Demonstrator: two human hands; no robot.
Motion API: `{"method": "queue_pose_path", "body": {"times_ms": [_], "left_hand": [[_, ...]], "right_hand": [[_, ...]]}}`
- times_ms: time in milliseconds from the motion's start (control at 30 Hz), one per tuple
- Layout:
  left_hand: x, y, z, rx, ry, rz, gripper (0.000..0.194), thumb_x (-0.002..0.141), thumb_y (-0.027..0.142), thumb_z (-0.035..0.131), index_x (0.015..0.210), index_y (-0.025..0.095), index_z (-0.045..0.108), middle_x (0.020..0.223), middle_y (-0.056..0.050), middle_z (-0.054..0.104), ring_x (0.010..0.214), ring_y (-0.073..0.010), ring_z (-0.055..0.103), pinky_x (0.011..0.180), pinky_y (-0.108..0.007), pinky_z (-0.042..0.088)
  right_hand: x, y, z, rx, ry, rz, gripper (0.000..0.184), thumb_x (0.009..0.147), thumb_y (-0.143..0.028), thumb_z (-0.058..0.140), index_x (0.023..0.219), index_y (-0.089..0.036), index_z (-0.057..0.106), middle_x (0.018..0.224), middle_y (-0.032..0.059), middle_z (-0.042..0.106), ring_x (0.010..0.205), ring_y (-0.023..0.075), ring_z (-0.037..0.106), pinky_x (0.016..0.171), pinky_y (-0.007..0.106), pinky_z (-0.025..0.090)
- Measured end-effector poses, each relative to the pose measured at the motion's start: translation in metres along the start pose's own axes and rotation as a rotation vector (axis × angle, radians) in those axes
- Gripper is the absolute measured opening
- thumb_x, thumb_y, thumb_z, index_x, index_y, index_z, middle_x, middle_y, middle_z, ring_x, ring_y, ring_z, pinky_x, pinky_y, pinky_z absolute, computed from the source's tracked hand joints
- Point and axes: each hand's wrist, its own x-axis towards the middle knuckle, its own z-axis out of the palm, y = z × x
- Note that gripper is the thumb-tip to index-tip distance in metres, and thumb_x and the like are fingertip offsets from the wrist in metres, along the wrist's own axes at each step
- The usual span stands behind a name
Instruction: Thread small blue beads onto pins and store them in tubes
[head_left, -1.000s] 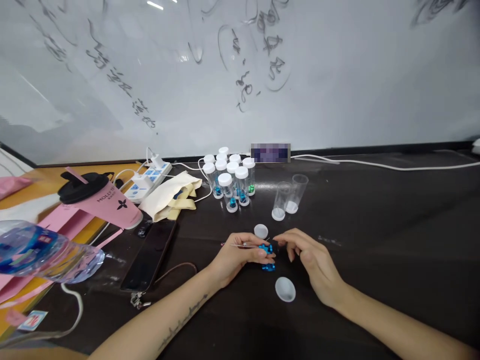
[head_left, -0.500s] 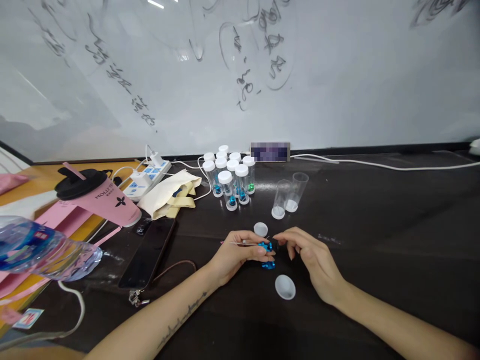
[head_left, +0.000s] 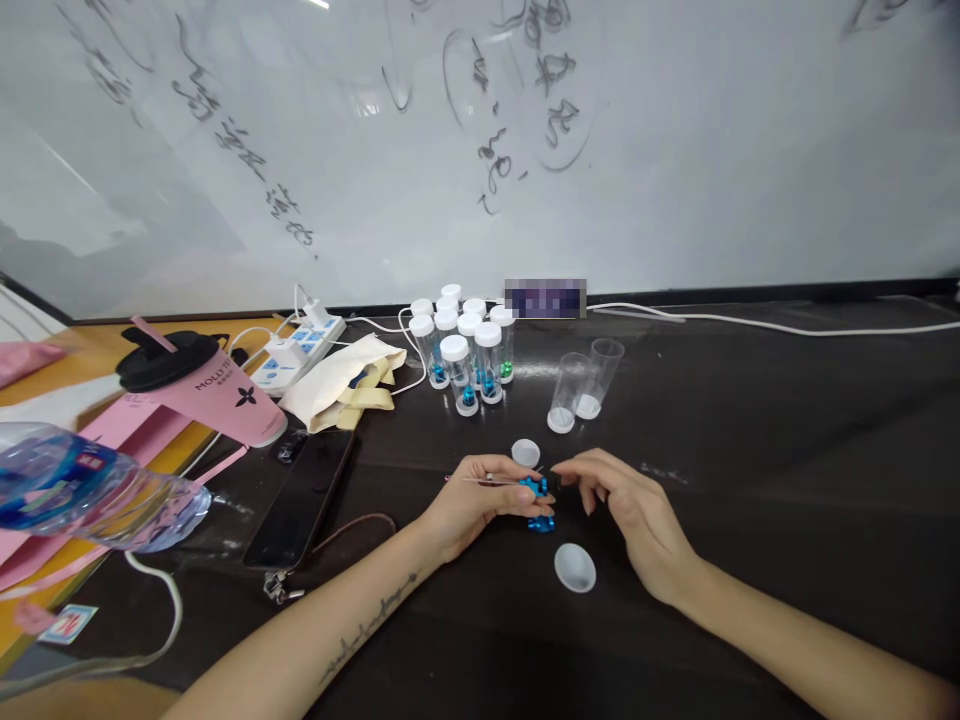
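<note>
My left hand (head_left: 480, 505) pinches a small shiny blue piece (head_left: 534, 486) between thumb and fingers. A thin whitish stick (head_left: 487, 480) runs back across the same hand. Just below its fingertips is a second blue piece (head_left: 541, 524); whether it is held or lies on the table I cannot tell. My right hand (head_left: 630, 515) hovers close by on the right, index finger reaching toward the blue piece, the other fingers loosely bent and nothing visible in them. One white cap (head_left: 526, 453) lies behind the hands, and another white cap (head_left: 575, 568) lies in front.
Several white-capped clear tubes (head_left: 487, 360) with blue or green pieces stand in a cluster. Two uncapped tubes (head_left: 568, 390) stand right of them. At left are a phone (head_left: 300, 500), a cloth pouch (head_left: 337, 385), a power strip (head_left: 300, 355), a pink cup (head_left: 232, 390) and a water bottle (head_left: 105, 490).
The whole view has shifted slightly. Both hands keep nearly the same pose around the blue piece, and the left grip has not changed.
</note>
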Motion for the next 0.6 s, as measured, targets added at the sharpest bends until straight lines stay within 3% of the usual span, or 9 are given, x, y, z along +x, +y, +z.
{"method": "queue_pose_path", "body": {"times_ms": [600], "left_hand": [[0.0013, -0.0009, -0.002, -0.009, -0.004, 0.009, 0.023, 0.064, 0.014, 0.08, 0.085, 0.008, 0.072, 0.081, -0.011, 0.075, 0.075, -0.0216, 0.072, 0.077, -0.032, 0.057]], "right_hand": [[0.0003, 0.0021, 0.0014, 0.006, -0.021, -0.024, 0.053, 0.098, -0.052, 0.024, 0.114, -0.02, 0.064, 0.093, 0.0071, 0.057, 0.068, 0.0175, 0.052, 0.066, 0.035, 0.042]]}}
